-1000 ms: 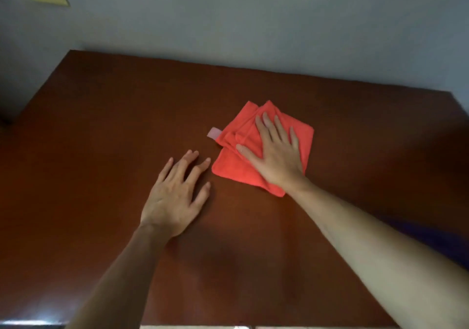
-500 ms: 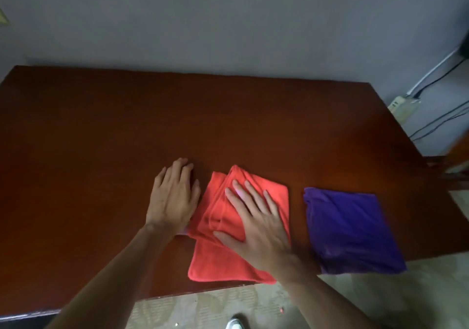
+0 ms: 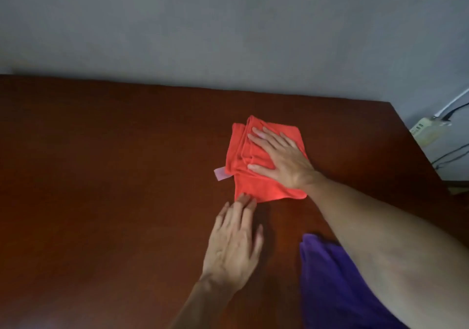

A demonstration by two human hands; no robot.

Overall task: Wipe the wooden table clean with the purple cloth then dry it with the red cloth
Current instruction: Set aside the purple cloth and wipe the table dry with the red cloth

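The folded red cloth lies on the dark wooden table, toward its far right part, with a pale tag sticking out on its left. My right hand presses flat on the cloth with straight, spread fingers. My left hand rests flat on the bare wood just in front of it, fingertips touching the cloth's near edge. The purple cloth lies at the near right, partly hidden under my right forearm.
A grey wall runs along the table's far edge. Past the table's right edge a white power strip with cables lies on the floor.
The red cloth and my right hand slid away from the near edge toward the far right of the table. My left hand now sits in front of the cloth instead of to its left.
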